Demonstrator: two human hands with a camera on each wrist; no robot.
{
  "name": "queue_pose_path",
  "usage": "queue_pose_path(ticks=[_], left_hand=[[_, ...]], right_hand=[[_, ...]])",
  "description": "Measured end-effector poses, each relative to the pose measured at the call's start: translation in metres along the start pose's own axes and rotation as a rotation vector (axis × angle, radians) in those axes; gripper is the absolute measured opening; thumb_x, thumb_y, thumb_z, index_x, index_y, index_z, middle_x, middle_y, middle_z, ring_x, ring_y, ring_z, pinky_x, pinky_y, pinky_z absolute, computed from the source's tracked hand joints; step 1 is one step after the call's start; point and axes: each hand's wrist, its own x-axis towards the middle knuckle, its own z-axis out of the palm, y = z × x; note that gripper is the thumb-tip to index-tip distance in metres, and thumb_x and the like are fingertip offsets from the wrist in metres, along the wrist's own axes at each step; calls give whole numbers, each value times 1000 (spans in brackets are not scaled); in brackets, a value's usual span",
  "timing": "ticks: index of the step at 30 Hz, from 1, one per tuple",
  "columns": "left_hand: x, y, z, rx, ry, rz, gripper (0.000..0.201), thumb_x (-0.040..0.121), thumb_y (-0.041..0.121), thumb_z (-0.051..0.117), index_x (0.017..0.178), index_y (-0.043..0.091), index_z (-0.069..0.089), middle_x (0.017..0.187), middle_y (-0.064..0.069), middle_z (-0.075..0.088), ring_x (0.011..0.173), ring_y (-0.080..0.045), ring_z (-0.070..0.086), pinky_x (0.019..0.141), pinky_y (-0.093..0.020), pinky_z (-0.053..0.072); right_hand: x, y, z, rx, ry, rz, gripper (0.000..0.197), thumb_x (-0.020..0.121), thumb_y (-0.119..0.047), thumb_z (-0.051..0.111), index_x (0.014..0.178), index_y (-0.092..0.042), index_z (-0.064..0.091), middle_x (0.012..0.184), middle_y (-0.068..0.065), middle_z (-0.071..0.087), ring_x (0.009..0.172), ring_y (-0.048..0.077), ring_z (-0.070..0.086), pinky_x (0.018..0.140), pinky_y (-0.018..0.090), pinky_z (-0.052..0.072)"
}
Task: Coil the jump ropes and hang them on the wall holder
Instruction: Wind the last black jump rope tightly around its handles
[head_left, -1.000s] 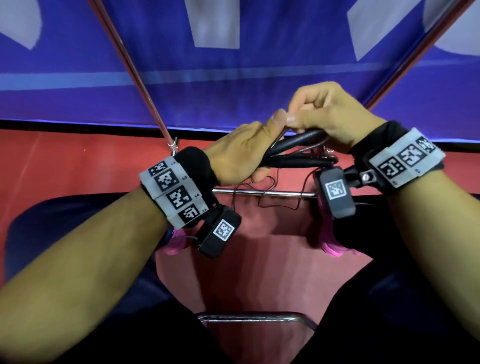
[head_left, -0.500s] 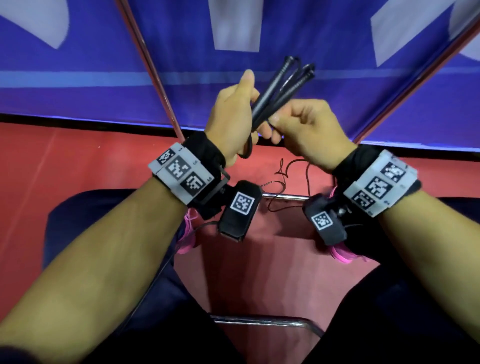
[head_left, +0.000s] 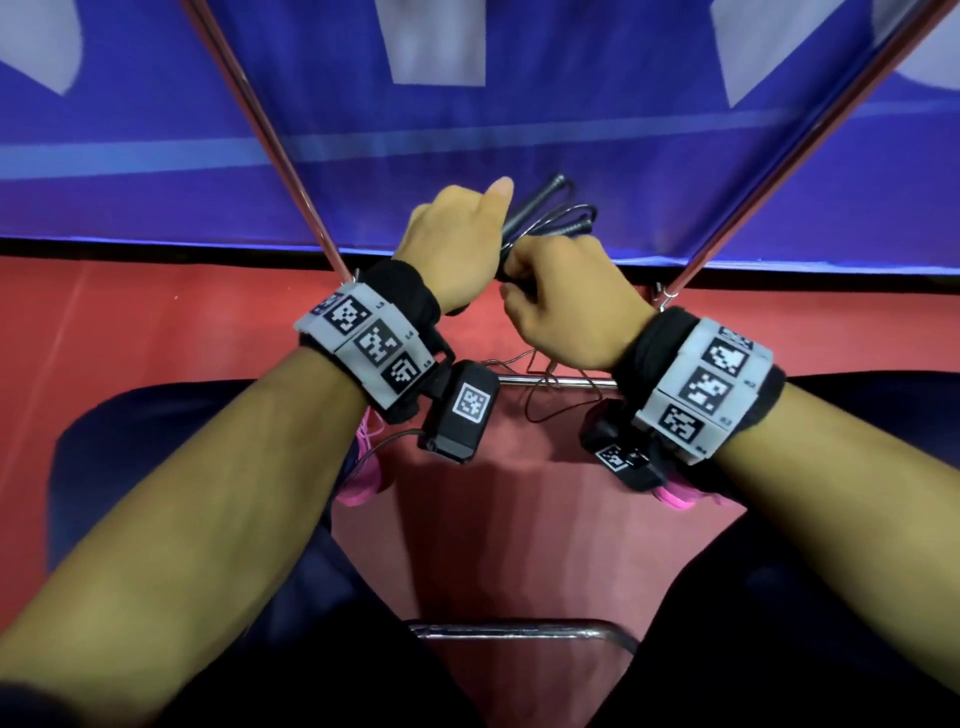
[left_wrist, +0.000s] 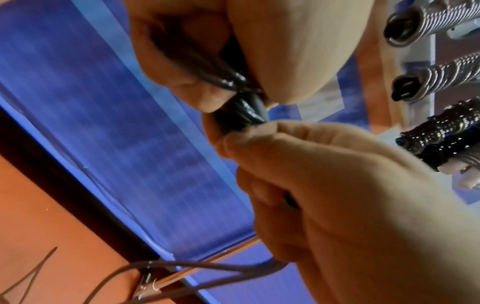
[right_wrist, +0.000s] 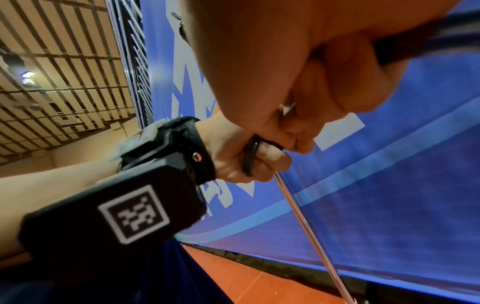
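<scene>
While both grips are held up before the blue banner (head_left: 597, 145), the jump rope (head_left: 540, 205) sits between them, clear of the red floor (head_left: 156, 338).

Left grip (head_left: 452, 244): fingers curled round the black handles, one digit extended upward.

Right grip (head_left: 566, 306): fist closed on the same handles, just below the left grip and touching it.

Handle ends project up and to the right past both grips. Loose cable (left_wrist: 207, 267) emerges under the right fist and hangs down, crossing a horizontal metal bar (head_left: 582, 383).

Left wrist view: three cord-wrapped ends (left_wrist: 441, 72) at the right edge; mounting not discernible.
</scene>
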Motion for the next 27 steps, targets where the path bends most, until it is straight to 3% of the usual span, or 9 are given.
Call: queue_pose_path(ticks=[2,5,7,10,15,17,21,24,27], left_hand=[[2,-1,5,-11,37,70,30,107,14,29,99,4,57,85,-19,44,92,-44,44,71,-39,25],[7,-7,14,-23,110,65,53,107,27,40,56,15,30,64,-11,26,96,-53,50,70,-38,27],[12,-11,19,-51,112,-3,56,105,27,43,53,14,28,62,-14,26,86,-51,50,69,-39,29],[15,-14,21,-56,110,-100,53,102,25,45,54,11,30,54,-5,29,59,-25,35,64,-38,22],[16,-27,27,88,-44,-93,45,101,31,45,60,15,42,87,-24,61,85,-41,52,68,-31,34],[13,-29,27,146,-121,-70,41,100,32,46,63,14,43,81,-20,61,81,-37,49,68,-30,33],[4,-20,21,243,-253,80,33,89,17,45,58,5,47,54,-11,51,62,-33,47,53,-35,35],[2,-21,17,272,-241,243,39,94,23,40,63,6,55,60,-13,60,70,-36,55,65,-39,48],[-3,-17,11,298,-261,382,43,95,32,31,62,11,48,61,-10,56,67,-35,48,73,-48,48]], right_hand=[[1,1,1,-13,-10,-27,15,82,-20,49,68,-20,42,67,6,56,71,39,54,63,41,45],[0,-3,2,-123,-94,-58,17,93,-24,49,79,-22,41,80,15,65,77,43,58,63,44,46],[-1,-4,1,-179,-119,-74,12,95,-26,49,85,-21,44,88,17,66,81,44,59,63,43,45],[-2,-7,-1,-305,-171,-108,9,93,-25,47,88,-18,45,89,17,64,78,42,58,60,40,38],[-10,-11,-6,-409,-271,-190,7,90,-22,48,86,-16,50,90,12,65,78,40,58,60,36,32],[-9,-10,-11,-385,-287,-216,16,92,-25,48,96,-17,61,94,10,67,84,38,59,60,37,36],[-2,1,-29,-245,-251,-161,20,86,-43,59,91,-25,67,90,6,71,83,38,60,70,46,52],[-1,13,-43,-131,-137,-55,35,74,-58,69,68,-25,56,70,-1,66,69,31,57,67,43,52],[1,20,-53,33,-107,43,43,69,-51,85,63,-15,61,59,-1,62,57,21,53,58,28,45]])
